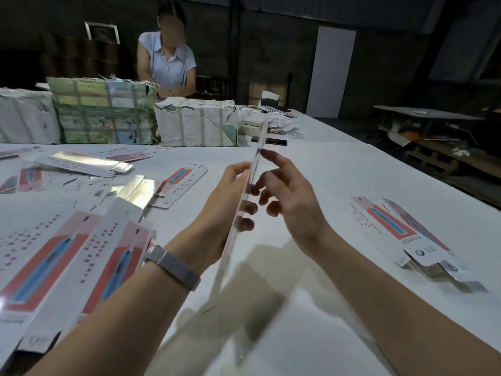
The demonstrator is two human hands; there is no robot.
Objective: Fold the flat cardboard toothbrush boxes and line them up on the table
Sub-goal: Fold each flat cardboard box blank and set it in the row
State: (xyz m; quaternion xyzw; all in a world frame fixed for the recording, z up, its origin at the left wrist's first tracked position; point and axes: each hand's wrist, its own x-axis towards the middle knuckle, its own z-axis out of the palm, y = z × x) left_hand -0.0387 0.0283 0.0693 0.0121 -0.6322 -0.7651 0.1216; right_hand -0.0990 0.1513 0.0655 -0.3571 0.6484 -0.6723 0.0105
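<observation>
I have a flat toothbrush box blank (245, 196) held edge-on above the white table (339, 169), running from near me away toward the far side, so I see only its thin edge. My left hand (217, 213) grips it from the left, fingertips wrapped round to the right face. My right hand (287, 196) sits just right of the blank with fingers spread and loosely bent; the index tip is near the edge, but I cannot tell whether it touches. A metal mesh watch band (173, 267) is on my left wrist.

On the near left lies a heap of flat printed blanks (67, 253), red and blue on white, with more scattered blanks (89, 164) farther back, some showing silver insides. To the right, well apart from my hands, two folded boxes (401, 229) lie side by side with their end flaps open toward me. At the far left stand strapped paper-wrapped bundles (195, 123), and behind them a person in a pale blue shirt (168, 63). A dark phone (271, 141) lies beside the bundles.
</observation>
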